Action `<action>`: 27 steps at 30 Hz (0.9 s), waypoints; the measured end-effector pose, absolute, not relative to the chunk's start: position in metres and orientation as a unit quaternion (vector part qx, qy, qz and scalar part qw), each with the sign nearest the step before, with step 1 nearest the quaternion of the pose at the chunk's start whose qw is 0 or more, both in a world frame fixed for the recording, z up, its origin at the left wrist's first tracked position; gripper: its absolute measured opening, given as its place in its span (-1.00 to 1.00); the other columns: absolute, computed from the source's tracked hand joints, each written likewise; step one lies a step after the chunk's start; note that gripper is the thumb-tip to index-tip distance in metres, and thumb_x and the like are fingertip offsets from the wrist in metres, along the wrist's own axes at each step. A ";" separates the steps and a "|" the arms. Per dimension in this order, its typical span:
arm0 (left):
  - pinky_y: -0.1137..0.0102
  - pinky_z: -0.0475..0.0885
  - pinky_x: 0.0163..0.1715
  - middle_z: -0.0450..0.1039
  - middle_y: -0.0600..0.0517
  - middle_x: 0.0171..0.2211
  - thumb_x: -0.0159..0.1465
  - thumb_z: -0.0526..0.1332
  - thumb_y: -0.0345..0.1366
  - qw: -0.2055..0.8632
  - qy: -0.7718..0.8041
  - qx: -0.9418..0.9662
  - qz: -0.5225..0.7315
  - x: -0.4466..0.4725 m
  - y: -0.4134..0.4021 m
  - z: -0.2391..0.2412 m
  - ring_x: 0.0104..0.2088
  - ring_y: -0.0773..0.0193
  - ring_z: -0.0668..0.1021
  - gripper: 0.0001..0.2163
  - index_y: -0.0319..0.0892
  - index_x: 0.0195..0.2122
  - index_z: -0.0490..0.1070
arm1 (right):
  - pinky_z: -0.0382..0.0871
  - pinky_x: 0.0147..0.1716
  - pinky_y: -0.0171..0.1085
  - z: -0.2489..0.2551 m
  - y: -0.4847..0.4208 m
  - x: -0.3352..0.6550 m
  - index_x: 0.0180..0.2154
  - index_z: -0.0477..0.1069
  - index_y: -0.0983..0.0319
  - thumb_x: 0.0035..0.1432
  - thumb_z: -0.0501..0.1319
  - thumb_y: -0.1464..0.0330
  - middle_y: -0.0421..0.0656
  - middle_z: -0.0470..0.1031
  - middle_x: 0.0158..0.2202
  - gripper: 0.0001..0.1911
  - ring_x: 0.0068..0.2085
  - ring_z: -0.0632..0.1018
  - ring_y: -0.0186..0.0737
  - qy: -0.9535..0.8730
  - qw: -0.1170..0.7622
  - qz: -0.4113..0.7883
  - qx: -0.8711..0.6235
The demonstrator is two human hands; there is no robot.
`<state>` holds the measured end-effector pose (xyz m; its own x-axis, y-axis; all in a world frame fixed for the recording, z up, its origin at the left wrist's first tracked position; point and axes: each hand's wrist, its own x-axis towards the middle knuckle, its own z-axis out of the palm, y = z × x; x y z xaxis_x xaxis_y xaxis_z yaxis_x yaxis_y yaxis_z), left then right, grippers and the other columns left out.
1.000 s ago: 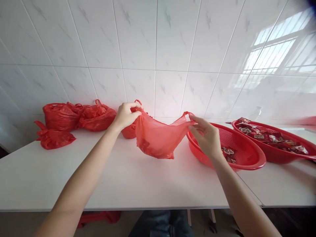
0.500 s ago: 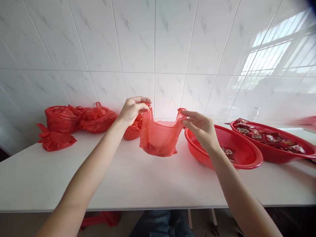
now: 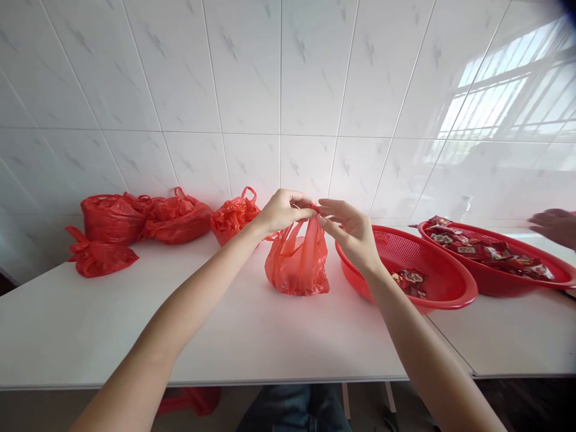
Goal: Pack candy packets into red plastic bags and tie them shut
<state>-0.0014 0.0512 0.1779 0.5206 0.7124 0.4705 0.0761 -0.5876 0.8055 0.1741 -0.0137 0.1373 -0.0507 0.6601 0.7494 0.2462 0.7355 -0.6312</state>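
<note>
A red plastic bag (image 3: 297, 267) with two handles hangs at the middle, its bottom at the white tabletop. My left hand (image 3: 287, 211) is closed on the top of the gathered handles, thumb and fingers pinched together. Close beside it, my right hand (image 3: 350, 228) holds the same handles between thumb and fingertips. Something inside the bag is hidden by the plastic. To the right of the bag stands a red perforated basket (image 3: 454, 291) with a few wrapped packets (image 3: 410, 279) inside, partly behind my right forearm.
Several filled red bags (image 3: 114, 219) lie at the back left, and a bundle of crumpled red bags (image 3: 236, 213) sits behind my left hand. A second red basket (image 3: 499, 287) full of packets stands at the right. Another person's hand (image 3: 554, 227) reaches in there. Tiled wall (image 3: 252, 84) rises behind the white table (image 3: 225, 336).
My hands have come together, bringing the bag's spread handles into one bunch. My left hand moved right. Another person's hand has come into view at the right edge.
</note>
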 end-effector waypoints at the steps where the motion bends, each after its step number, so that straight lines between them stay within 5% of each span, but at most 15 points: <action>1: 0.24 0.50 -0.18 0.58 -0.07 -0.33 0.07 0.39 -0.33 0.382 0.256 0.775 0.434 0.000 0.051 0.178 -0.28 0.21 0.59 -0.82 -0.24 -0.29 0.60 | 0.44 0.01 -0.11 0.133 -0.012 0.176 0.04 0.46 0.14 0.20 0.29 0.18 -0.07 0.54 0.02 -0.61 0.01 0.54 -0.12 -0.685 0.628 0.172 -0.326; 5: 0.25 0.50 -0.21 0.58 -0.05 -0.36 0.04 0.38 -0.38 0.378 0.262 0.755 0.467 0.001 0.051 0.181 -0.32 0.23 0.58 -0.86 -0.25 -0.34 0.57 | 0.42 0.04 -0.11 0.108 -0.004 0.177 0.15 0.36 0.11 0.06 0.40 0.15 -0.05 0.44 0.15 -0.37 0.07 0.50 -0.09 -0.651 0.627 0.243 -0.352; 9: 0.22 0.48 -0.09 0.58 -0.08 -0.28 0.03 0.39 -0.41 0.387 0.258 0.739 0.488 0.000 0.049 0.183 -0.23 0.20 0.59 -0.80 -0.28 -0.28 0.56 | 0.47 -0.12 -0.17 0.085 0.001 0.172 -0.13 0.51 0.18 0.15 0.31 0.09 -0.10 0.58 -0.10 -0.65 -0.10 0.57 -0.11 -0.639 0.585 0.366 -0.340; 12: 0.19 0.47 -0.03 0.56 -0.10 -0.19 -0.01 0.39 -0.46 0.383 0.247 0.725 0.517 -0.006 0.051 0.185 -0.14 0.17 0.59 -0.68 -0.29 -0.18 0.54 | 0.47 -0.17 -0.18 0.077 0.007 0.171 -0.34 0.50 0.21 0.18 0.27 0.07 -0.08 0.60 -0.18 -0.67 -0.17 0.60 -0.12 -0.563 0.642 0.422 -0.305; 15: 0.19 0.49 -0.03 0.55 -0.11 -0.15 -0.01 0.36 -0.50 0.352 0.246 0.729 0.532 -0.016 0.053 0.185 -0.12 0.16 0.58 -0.66 -0.30 -0.15 0.53 | 0.49 -0.27 -0.20 0.074 0.014 0.176 -0.34 0.45 0.20 0.15 0.30 0.09 -0.08 0.61 -0.24 -0.70 -0.32 0.60 -0.19 -0.470 0.697 0.477 -0.257; 18: 0.19 0.49 -0.01 0.56 -0.11 -0.14 0.02 0.36 -0.48 0.302 0.252 0.746 0.537 -0.029 0.055 0.186 -0.16 0.18 0.60 -0.67 -0.30 -0.14 0.53 | 0.42 -0.46 -0.29 0.074 0.019 0.185 -0.37 0.38 0.20 0.15 0.32 0.13 -0.17 0.56 -0.39 -0.72 -0.57 0.41 -0.38 -0.440 0.705 0.504 -0.236; 23: 0.15 0.49 0.01 0.58 -0.10 -0.17 0.04 0.41 -0.38 0.249 0.260 0.764 0.535 -0.050 0.056 0.189 -0.16 0.14 0.60 -0.69 -0.28 -0.16 0.56 | 0.28 -0.60 -0.36 0.076 0.026 0.204 -0.38 0.36 0.19 0.16 0.29 0.16 -0.28 0.44 -0.50 -0.74 -0.68 0.06 -0.50 -0.420 0.726 0.489 -0.239; 27: 0.17 0.52 -0.05 0.54 -0.11 -0.12 0.04 0.44 -0.33 0.321 0.218 0.757 0.526 -0.058 0.054 0.179 -0.13 0.12 0.59 -0.62 -0.24 -0.09 0.52 | 0.28 -0.59 -0.35 0.074 0.028 0.206 -0.38 0.35 0.18 0.14 0.31 0.17 -0.31 0.37 -0.53 -0.76 -0.67 0.08 -0.48 -0.402 0.726 0.508 -0.230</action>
